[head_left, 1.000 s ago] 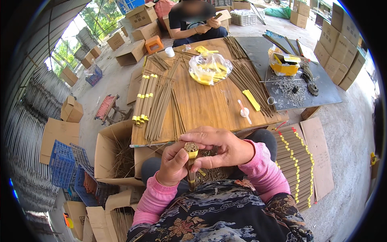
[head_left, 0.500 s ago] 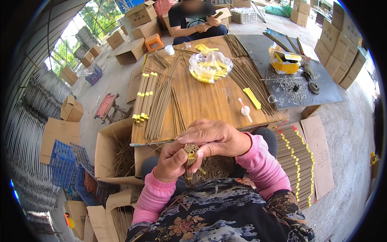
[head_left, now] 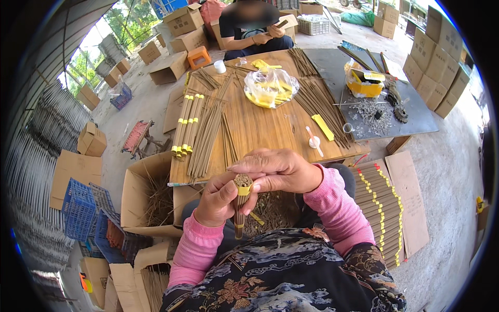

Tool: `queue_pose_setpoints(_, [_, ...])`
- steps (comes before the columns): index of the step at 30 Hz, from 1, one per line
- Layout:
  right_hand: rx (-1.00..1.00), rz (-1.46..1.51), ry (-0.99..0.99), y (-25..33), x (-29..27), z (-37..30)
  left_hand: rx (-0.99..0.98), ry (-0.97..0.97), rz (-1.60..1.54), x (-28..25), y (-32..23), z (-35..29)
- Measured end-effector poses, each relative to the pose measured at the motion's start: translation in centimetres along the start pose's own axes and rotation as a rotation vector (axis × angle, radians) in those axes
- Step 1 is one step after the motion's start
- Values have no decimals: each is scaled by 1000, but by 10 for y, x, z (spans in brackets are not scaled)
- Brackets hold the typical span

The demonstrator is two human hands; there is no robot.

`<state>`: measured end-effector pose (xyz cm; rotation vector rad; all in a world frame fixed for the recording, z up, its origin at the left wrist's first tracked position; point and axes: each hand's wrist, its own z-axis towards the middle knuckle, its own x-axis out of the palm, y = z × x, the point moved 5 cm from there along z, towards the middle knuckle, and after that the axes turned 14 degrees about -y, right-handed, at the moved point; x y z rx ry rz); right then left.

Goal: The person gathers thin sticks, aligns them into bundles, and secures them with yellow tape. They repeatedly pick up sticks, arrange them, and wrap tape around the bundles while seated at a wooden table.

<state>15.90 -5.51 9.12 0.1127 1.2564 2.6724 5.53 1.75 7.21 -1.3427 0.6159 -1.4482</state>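
Upright between my hands, above my lap, is a bundle of brown incense sticks (head_left: 243,181), its cut ends facing up. A yellow paper band (head_left: 244,191) circles it just below the top, and another yellow band shows lower down. My left hand (head_left: 217,199) is wrapped round the bundle from the left. From the right, my right hand (head_left: 278,174) grips its top with thumb and fingers at the band, the other fingers arching over beyond the stick ends. Several finished bundles (head_left: 186,122) with yellow bands lie on the wooden table's left side, beside loose incense sticks (head_left: 207,138).
On the wooden table (head_left: 260,130) are a plastic bag of yellow strips (head_left: 270,86) and a white glue container (head_left: 314,141). Banded bundles (head_left: 382,208) lie on cardboard at right. An open carton (head_left: 148,197) stands left. A person (head_left: 254,31) sits across the table.
The bundle has tilted slightly, so more of its length and its lower band show. Both hands keep their hold, with a slight shift of the right fingers. My view has moved a little.
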Motion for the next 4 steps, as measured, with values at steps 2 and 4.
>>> queue_pose_setpoints(2, [204, 124, -25, -8, 4, -3, 49, -14, 4, -5, -4, 3])
queue_pose_setpoints(4, [364, 319, -4, -9, 9, -5, 118, -40, -4, -6, -11, 6])
